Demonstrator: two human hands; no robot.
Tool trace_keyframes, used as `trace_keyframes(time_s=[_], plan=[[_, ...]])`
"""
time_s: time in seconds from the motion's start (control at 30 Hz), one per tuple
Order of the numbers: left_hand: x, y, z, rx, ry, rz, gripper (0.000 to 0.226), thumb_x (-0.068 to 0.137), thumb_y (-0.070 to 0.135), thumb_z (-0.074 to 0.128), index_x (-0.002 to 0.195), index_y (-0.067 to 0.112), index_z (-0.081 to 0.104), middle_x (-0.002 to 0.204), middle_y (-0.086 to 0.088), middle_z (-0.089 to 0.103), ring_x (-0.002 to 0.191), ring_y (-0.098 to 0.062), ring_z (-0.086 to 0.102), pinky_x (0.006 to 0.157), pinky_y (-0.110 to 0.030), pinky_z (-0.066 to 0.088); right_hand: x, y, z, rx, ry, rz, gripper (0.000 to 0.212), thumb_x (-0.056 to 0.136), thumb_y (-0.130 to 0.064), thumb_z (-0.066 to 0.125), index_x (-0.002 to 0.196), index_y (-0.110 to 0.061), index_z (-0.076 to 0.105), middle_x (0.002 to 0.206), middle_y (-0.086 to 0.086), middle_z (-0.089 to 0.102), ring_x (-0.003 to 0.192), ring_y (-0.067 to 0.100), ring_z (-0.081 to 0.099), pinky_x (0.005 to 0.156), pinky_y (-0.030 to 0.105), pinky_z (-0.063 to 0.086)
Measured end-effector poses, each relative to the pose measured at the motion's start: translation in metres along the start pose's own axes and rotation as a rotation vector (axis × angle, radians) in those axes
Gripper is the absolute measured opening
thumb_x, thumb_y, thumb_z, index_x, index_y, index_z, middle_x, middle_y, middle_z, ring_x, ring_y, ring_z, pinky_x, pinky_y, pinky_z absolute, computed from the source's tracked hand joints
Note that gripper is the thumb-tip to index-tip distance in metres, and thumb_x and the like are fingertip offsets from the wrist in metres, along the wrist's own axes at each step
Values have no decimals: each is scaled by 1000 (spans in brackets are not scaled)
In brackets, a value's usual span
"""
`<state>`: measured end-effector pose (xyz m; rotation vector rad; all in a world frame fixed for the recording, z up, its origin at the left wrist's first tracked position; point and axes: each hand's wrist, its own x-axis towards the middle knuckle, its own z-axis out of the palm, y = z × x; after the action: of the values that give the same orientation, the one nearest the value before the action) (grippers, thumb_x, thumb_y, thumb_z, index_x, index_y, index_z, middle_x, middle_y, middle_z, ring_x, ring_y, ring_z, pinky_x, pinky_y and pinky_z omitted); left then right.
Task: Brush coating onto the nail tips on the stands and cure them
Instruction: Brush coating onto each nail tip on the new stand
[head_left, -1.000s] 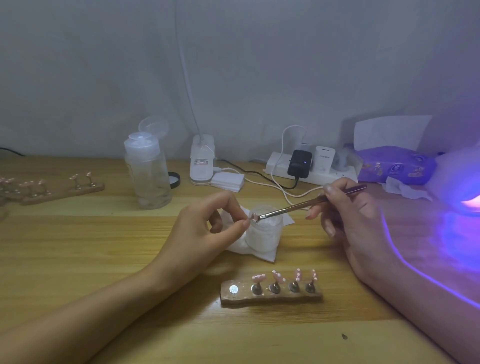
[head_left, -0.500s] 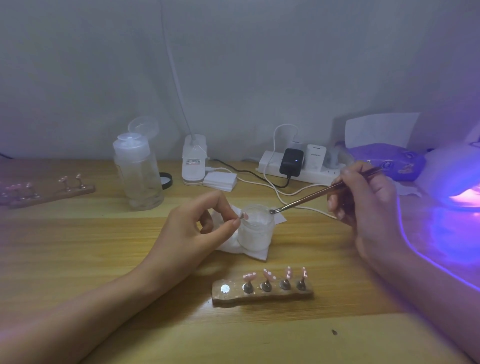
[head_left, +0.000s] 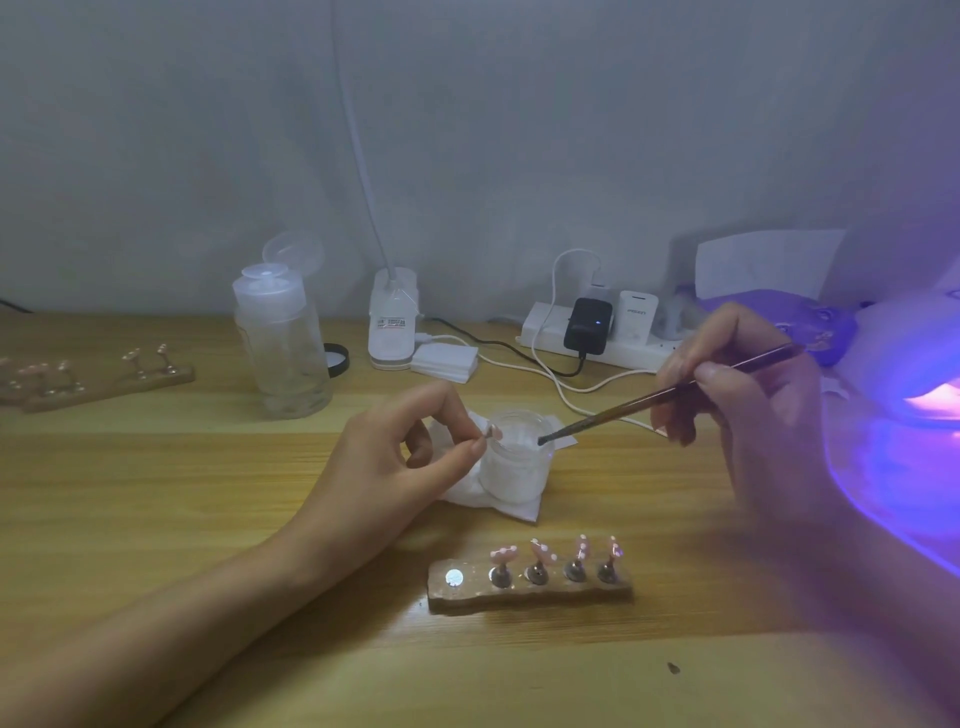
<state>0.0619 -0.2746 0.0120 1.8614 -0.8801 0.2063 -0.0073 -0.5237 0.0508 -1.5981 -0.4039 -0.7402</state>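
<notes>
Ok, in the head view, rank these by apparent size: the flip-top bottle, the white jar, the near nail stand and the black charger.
1. flip-top bottle
2. near nail stand, though it sits closer to the camera, so these two are unsure
3. white jar
4. black charger, farthest back

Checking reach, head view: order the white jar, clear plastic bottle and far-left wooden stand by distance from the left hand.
From the left hand:
1. Small white jar, just right.
2. Clear plastic bottle, behind left.
3. Wooden stand, far left.
</notes>
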Motion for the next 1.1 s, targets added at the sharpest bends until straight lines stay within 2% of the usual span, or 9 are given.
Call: trace_keyframes(time_s=[0.17, 0.27, 0.33, 0.43, 0.53, 0.7, 0.8, 0.97, 1.1], plan=[[0, 1, 0, -11, -5, 6, 13, 86, 26, 72, 78, 24, 62, 84, 18, 66, 57, -3, 44, 58, -6, 37, 6, -2, -8, -13, 57, 17, 18, 75, -9, 45, 66, -21, 54, 55, 4, 54, 42, 21, 48, 42, 18, 34], [0, 1, 0, -18, -8, -3, 16, 88, 20, 75, 79, 25, 63, 85, 18, 66, 59, -3, 45, 58, -7, 37, 7, 2, -6, 122, 193, 136, 24, 88, -6, 43, 71, -19, 53, 55, 2, 54, 44, 15, 50, 41, 17, 33], [0, 2, 0, -25, -5, -12, 13, 86, 22, 75, 79, 26, 65, 86, 15, 66, 59, -4, 46, 58, -8, 37, 4, 8, 1, 216, 283, 278, 22, 99, -16, 50, 78, -19, 54, 54, -2, 57, 46, 9, 52, 40, 15, 36], [0, 2, 0, -18, -2, -8, 12, 85, 24, 75, 80, 28, 65, 89, 14, 67, 60, -3, 47, 58, -8, 39, -4, 16, 11, 300, 300, 480, 21, 86, -34, 59, 79, -16, 54, 53, -1, 58, 43, 5, 49, 40, 13, 37], [1, 2, 0, -5, -1, 5, 14, 86, 22, 76, 80, 27, 65, 87, 14, 65, 58, -4, 45, 59, -8, 38, -9, 20, 17, 326, 281, 564, 23, 82, -38, 61, 77, -17, 54, 53, -1, 58, 41, 4, 47, 39, 13, 37], [1, 2, 0, 15, -4, 8, 14, 86, 20, 76, 81, 28, 66, 88, 14, 66, 58, -7, 46, 59, -7, 39, -10, 21, 22, 293, 235, 529, 22, 83, -38, 60, 76, -18, 55, 55, 0, 62, 43, 6, 49, 41, 14, 37], [1, 2, 0, 8, 2, 1, 15, 85, 18, 76, 80, 27, 65, 90, 13, 67, 57, -5, 44, 58, -7, 38, -11, 20, 24, 255, 205, 489, 20, 86, -34, 59, 68, -25, 56, 56, 2, 63, 46, 7, 51, 42, 15, 36], [0, 3, -1, 5, -4, -4, 13, 85, 22, 76, 80, 27, 66, 84, 18, 64, 57, -5, 43, 57, -8, 38, -12, 21, 21, 252, 276, 500, 28, 98, -21, 53, 69, -22, 54, 54, 3, 60, 46, 7, 52, 39, 15, 33], [0, 2, -1, -3, -3, -12, 16, 85, 19, 77, 79, 28, 65, 83, 17, 64, 58, -5, 44, 58, -9, 39, -11, 19, 24, 257, 192, 474, 27, 88, -36, 59, 62, -30, 62, 58, 3, 64, 50, 8, 55, 42, 16, 36]])
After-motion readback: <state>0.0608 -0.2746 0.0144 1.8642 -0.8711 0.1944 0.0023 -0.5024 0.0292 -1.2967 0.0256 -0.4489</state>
